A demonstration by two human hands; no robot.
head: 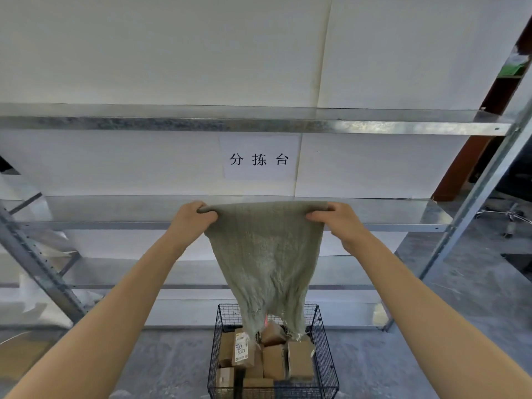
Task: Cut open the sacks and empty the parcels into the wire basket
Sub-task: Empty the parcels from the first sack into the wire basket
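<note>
Both arms are stretched out over the basket (324, 341). The left hand (192, 218) and right hand (338, 221) each clench a top corner of the sack (264, 254), which hangs between them with its ragged open end dangling into the basket. Brown parcels (273, 361) lie heaped inside, directly under the sack.

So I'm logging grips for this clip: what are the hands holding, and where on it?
Both hands hold the green sack by its upper edge, left hand and right hand at opposite corners, its open end hanging over the wire basket.
</note>
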